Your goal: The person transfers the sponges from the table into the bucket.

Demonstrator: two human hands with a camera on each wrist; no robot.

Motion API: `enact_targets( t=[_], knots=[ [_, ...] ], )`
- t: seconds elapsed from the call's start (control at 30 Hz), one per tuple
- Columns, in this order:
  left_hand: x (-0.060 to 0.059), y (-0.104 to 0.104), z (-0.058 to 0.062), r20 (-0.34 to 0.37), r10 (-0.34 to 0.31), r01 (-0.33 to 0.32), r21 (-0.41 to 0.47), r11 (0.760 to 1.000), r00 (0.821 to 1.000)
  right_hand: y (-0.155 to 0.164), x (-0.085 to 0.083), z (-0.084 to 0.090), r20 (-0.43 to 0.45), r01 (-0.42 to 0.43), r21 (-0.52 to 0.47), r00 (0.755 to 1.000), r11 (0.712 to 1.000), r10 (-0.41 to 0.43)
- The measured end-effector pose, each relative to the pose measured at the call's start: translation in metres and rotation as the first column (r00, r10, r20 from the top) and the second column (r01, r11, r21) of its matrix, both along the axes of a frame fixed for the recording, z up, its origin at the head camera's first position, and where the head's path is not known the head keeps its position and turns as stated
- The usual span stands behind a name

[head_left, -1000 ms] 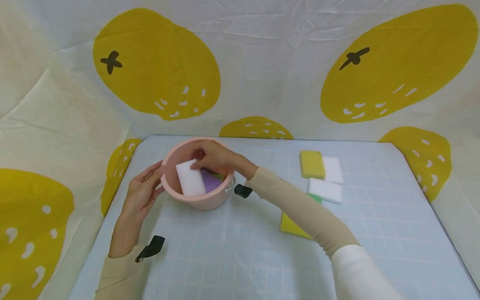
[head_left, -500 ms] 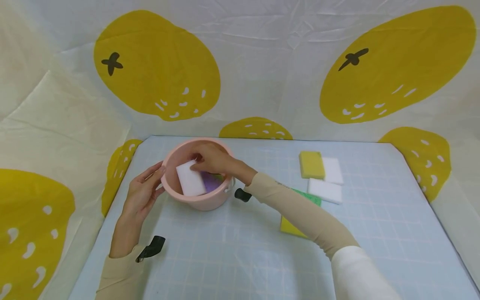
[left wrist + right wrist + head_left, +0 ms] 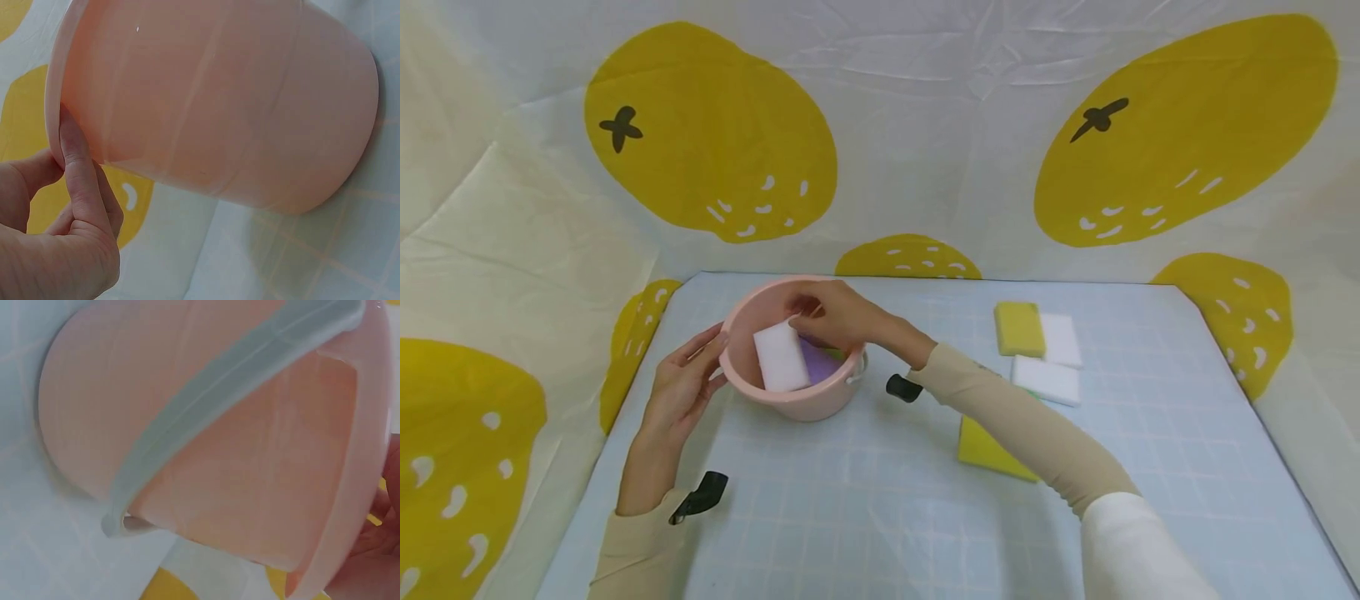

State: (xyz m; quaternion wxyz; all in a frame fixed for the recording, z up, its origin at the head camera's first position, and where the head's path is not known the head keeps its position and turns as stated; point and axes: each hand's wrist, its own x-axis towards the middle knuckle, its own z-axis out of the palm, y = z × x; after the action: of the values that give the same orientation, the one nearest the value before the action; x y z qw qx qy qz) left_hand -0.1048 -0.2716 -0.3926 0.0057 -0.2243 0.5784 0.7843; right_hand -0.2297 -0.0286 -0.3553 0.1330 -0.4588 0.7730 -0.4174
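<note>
A pink bucket (image 3: 811, 407) stands on the table's left side. My left hand (image 3: 685, 385) pinches its left rim between thumb and fingers, plain in the left wrist view, where the bucket wall (image 3: 212, 100) fills the top. Inside the bucket a white sponge (image 3: 781, 358) leans upright, beside a purple sponge (image 3: 820, 363) and a bit of green. My right hand (image 3: 846, 315) hangs over the far right rim, its thumb tip right at the white sponge's top corner; its other fingertips are partly hidden. The bucket's pale handle (image 3: 219, 394) hangs down in the right wrist view.
Right of the bucket lie a thick yellow sponge (image 3: 1019, 329), a white sponge (image 3: 1062, 340) behind another white sponge (image 3: 1045, 380), and a larger yellow sponge (image 3: 988, 450) partly under my right sleeve (image 3: 1030, 425). A fabric backdrop printed with yellow fruit rises behind the table.
My right hand has drawn back a little to the right, its thumb sliding from the white sponge's face to its corner. The sponge stays leaning in place. My left hand keeps its hold.
</note>
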Motion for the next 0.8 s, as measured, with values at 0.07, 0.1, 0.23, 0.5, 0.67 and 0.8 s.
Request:
enact_targets(
  t=[0.07, 0.1, 0.23, 0.5, 0.67, 0.8],
  knots=[
    [0.000, 0.000, 0.000, -0.001, -0.004, 0.004, -0.002, 1.000, 1.000, 0.004, 0.001, 0.003, 0.002, 0.007, 0.004, 1.000, 1.000, -0.007],
    [0.000, 0.000, 0.000, -0.002, -0.006, 0.006, -0.003, 1.000, 1.000, 0.006, 0.001, 0.003, -0.002, 0.014, 0.010, 1.000, 1.000, -0.014],
    [0.001, 0.000, 0.001, 0.005, -0.011, 0.011, -0.010, 1.000, 1.000, 0.013, 0.000, 0.006, -0.012, 0.041, 0.029, 0.999, 0.999, -0.041],
    [0.002, 0.000, 0.002, 0.002, -0.023, 0.023, -0.012, 1.000, 1.000, 0.034, 0.002, 0.012, 0.025, 0.091, 0.017, 0.995, 0.996, -0.092],
    [0.002, 0.001, 0.001, -0.015, -0.020, 0.019, -0.004, 1.000, 1.000, 0.049, 0.002, 0.015, 0.035, 0.112, -0.028, 0.993, 0.993, -0.111],
    [0.002, 0.001, 0.001, -0.010, -0.014, 0.014, -0.004, 1.000, 1.000, 0.062, 0.004, 0.015, 0.041, 0.126, -0.048, 0.991, 0.991, -0.124]
  ],
)
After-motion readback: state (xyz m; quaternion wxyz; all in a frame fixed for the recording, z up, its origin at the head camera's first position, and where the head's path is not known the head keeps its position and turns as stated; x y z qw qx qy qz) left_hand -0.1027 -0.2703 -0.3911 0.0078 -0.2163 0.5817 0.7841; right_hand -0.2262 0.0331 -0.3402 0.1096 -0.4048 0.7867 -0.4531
